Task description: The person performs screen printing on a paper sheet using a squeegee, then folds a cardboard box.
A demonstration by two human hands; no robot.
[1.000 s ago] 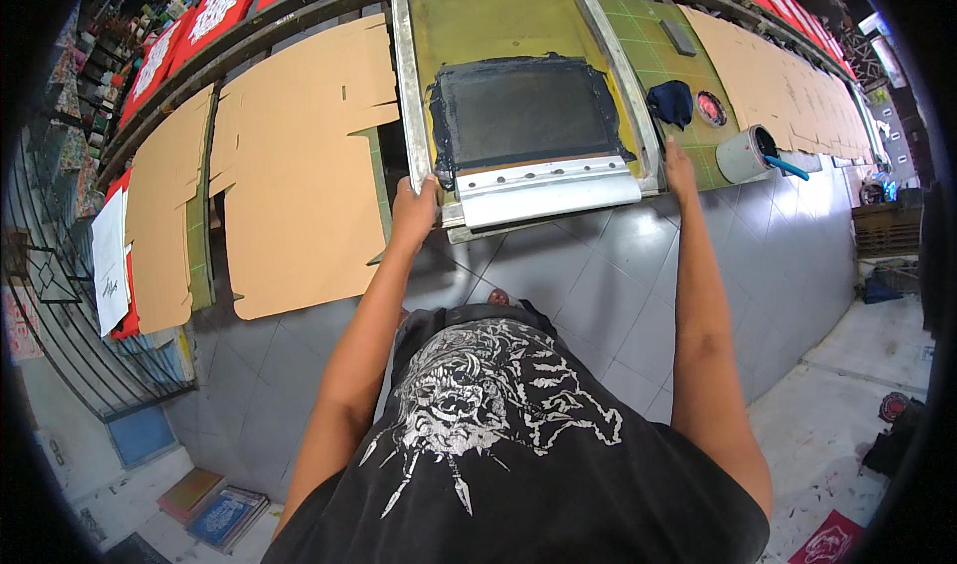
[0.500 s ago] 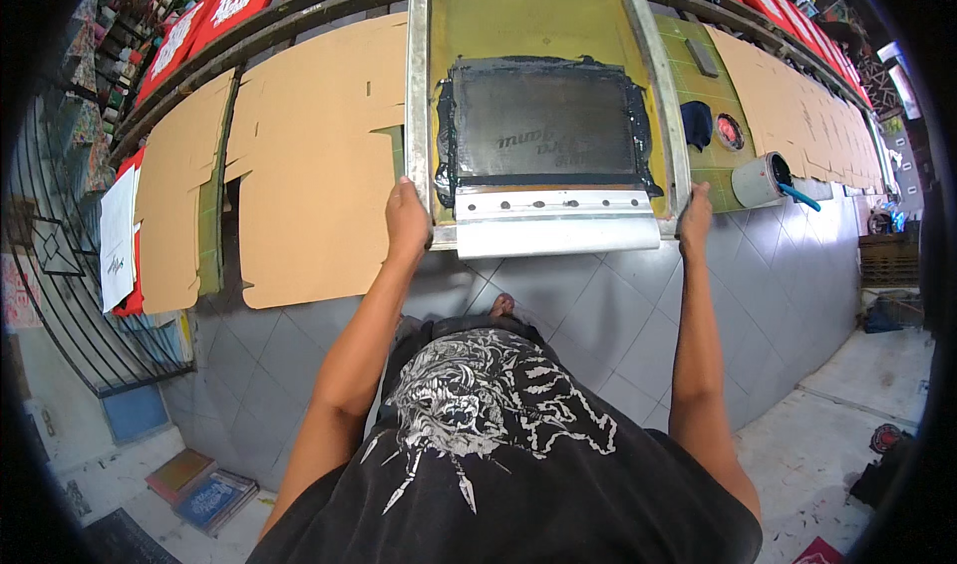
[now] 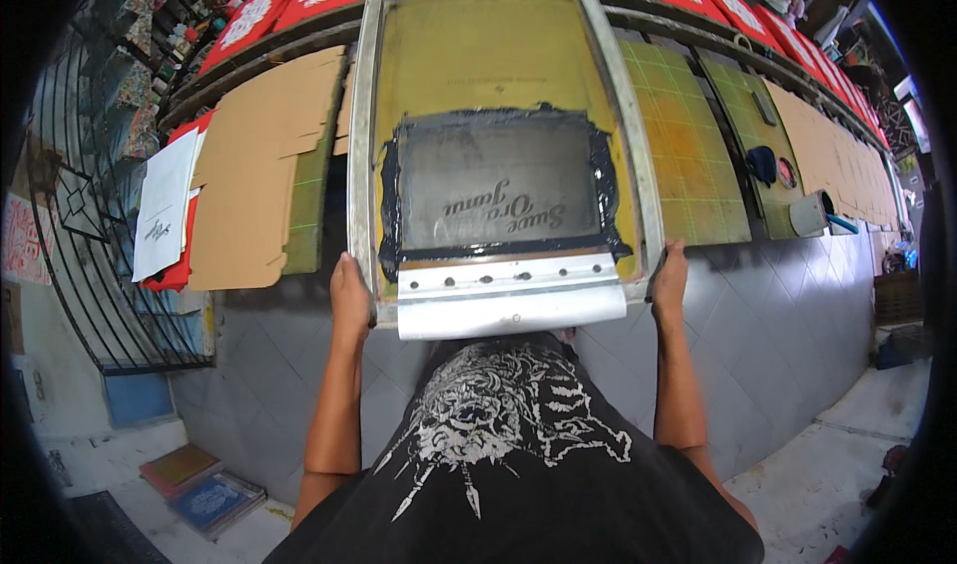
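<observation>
The large aluminium-framed printing screen (image 3: 503, 155), its yellow mesh ringed with black ink, lay over the long surface (image 3: 698, 155) directly before the person. The left hand (image 3: 349, 295) and right hand (image 3: 669, 280) each gripped a near corner, apparently to keep the frame level. Flat brown cardboard sheets (image 3: 254, 175) lay just beside it, a metal squeegee bar (image 3: 508, 300) along its near edge.

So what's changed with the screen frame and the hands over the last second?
The screen frame has slid to the person's left along the bench, from over the green grid mat to beside the brown cardboard sheet. The right hand, which lay further up the frame's right rail, has dropped to its near corner. The left hand keeps its grip on the near left corner; the metal squeegee still lies across the near edge.
</observation>
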